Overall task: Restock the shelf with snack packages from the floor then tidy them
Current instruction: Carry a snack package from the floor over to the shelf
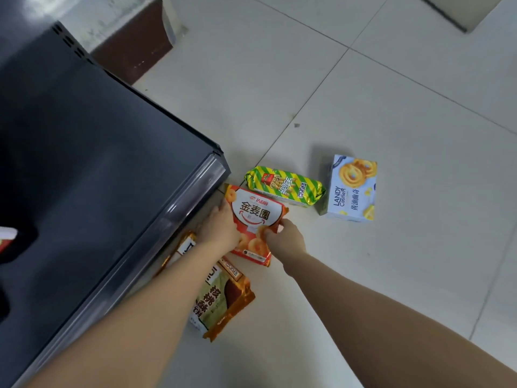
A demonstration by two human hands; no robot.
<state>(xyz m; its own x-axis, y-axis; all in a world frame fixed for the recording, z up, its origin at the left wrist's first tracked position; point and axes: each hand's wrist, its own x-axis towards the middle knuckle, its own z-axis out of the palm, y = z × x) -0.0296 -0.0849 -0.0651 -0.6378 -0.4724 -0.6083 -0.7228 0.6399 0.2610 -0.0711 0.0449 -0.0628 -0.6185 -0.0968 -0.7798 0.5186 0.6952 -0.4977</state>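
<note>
Head view: both arms reach down to the floor (363, 107). The left hand (221, 228) and the right hand (285, 239) hold one orange bag (256, 219) between them. The left hand holds the bag's left side, and its fingers (223, 204) lie along that edge. The right hand pinches the bag's right side with curled fingers. The camera cannot show if the bag is off the floor or not.

Just past the fingertips of both hands lies a green and yellow striped pack (285, 186). The top of the orange bag covers a bit of it. Farther out from the right hand, on its right, lies a blue cookie box (352, 189), just beside the striped pack.

Under the left arm, behind the left hand, lies a brown and gold bag (221, 301). The arm hides part of it.

On the outer side of the left hand is the dark shelf (98, 163). Its front edge is very near the hand.
</note>
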